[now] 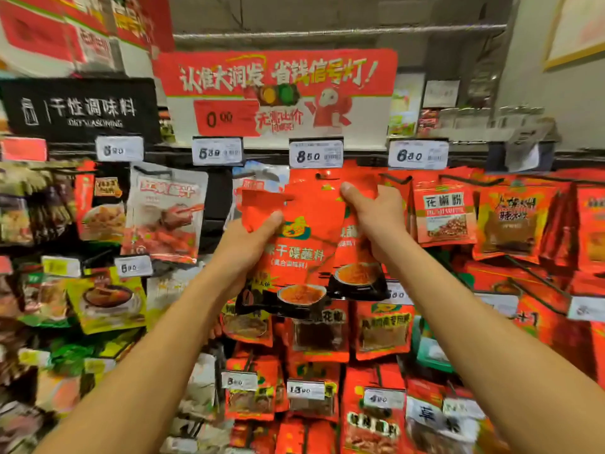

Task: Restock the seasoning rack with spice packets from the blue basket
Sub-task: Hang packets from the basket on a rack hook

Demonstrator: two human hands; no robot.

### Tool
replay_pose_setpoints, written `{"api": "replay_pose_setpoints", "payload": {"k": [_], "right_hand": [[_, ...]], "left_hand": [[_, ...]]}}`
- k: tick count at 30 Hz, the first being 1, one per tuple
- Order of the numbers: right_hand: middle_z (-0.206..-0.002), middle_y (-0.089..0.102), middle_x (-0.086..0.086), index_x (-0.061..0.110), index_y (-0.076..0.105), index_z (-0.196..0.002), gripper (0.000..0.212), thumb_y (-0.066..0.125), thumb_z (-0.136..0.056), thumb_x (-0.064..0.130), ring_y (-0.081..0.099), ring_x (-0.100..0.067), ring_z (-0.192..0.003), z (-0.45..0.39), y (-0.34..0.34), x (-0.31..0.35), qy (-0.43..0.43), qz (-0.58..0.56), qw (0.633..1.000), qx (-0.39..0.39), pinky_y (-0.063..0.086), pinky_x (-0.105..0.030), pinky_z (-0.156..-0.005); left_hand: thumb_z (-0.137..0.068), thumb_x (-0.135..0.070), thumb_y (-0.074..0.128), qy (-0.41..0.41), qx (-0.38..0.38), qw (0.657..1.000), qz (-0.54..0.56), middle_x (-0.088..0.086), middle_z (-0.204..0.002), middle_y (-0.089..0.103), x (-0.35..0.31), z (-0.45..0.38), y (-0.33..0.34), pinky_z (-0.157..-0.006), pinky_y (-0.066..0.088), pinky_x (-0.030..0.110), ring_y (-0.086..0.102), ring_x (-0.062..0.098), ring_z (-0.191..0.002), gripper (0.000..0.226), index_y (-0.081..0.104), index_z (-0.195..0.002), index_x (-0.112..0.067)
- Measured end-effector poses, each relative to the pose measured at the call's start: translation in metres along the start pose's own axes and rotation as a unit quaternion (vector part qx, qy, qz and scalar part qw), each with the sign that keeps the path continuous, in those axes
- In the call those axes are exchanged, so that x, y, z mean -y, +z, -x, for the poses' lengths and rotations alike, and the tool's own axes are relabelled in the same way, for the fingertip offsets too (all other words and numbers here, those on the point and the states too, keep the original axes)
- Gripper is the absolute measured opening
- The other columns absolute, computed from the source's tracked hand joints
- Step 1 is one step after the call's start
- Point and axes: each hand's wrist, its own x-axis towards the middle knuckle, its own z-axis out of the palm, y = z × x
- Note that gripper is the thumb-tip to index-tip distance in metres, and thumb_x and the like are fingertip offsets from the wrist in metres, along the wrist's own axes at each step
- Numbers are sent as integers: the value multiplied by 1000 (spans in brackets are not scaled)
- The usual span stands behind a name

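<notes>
Both hands grip red packets just below the 8.50 tag point(316, 154): the left hand point(253, 239) pinches the front packet point(294, 244), the right hand point(373, 213) clutches the packet behind point(355, 257). I count two packets held, possibly more hidden. If the hole misses the peg, hidden here, a packet could drop.

A black sign point(80, 108) reads "干性调味料"; right of it, a red banner point(278, 73) reads "省钱信号灯" and "0.00"; below the banner, a price tag point(316, 154) shows "8.50"; another packet point(443, 209) reads "花椒粉"
</notes>
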Motion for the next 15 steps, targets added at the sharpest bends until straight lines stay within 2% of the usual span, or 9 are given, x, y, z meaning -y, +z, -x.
{"api": "replay_pose_setpoints", "payload": {"k": [3, 6, 8, 10, 12, 15], "right_hand": [[-81, 75, -4, 16, 69, -72, 23, 77, -81, 36, 66, -20, -73, -12, 18, 1, 24, 6, 999, -34, 56, -47, -74], [-79, 74, -4, 19, 69, -69, 20, 76, -79, 34, 68, -23, -75, -16, 27, 0, 31, 14, 999, -42, 56, -52, -76], [-82, 76, -2, 20, 72, -72, 16, 76, -79, 33, 72, -27, -83, -18, 29, 0, 29, 13, 998, -50, 57, -51, -78], [-81, 76, -3, 18, 73, -73, 17, 76, -79, 33, 73, -31, -83, -21, 31, 2, 30, 12, 998, -58, 57, -49, -71], [-70, 71, 0, 16, 70, -68, 22, 78, -78, 34, 67, -27, -69, -24, 33, 4, 37, 19, 997, -68, 49, -43, -59], [-60, 63, 6, 16, 67, -62, 26, 78, -76, 35, 58, -19, -59, -27, 36, 6, 41, 47, 996, -67, 40, -30, -54]], "left_hand": [[-94, -33, 68, -2, 22, 1000, -20, 1, -96, 79, -2, -13, -9, -63, 60, 29, 77, 19, -84, 18, 71, -106, -20], [-94, -29, 69, 2, 24, 999, -25, 2, -93, 79, -3, -20, -13, -64, 60, 31, 77, 21, -83, 19, 70, -108, -16], [-92, -28, 71, 2, 18, 1000, -25, 4, -90, 79, -4, -23, -14, -65, 60, 33, 77, 22, -81, 19, 71, -105, -14], [-91, -30, 73, -1, 16, 1000, -21, 6, -91, 79, -3, -25, -14, -68, 60, 35, 77, 24, -81, 21, 71, -105, -14], [-89, -31, 74, 2, 10, 1000, -19, 6, -91, 79, -1, -28, -13, -71, 61, 38, 77, 25, -82, 23, 71, -105, -15], [-88, -29, 75, 10, -11, 1000, -13, 4, -91, 79, 0, -32, -8, -71, 61, 38, 77, 23, -81, 23, 71, -107, -16]]}}
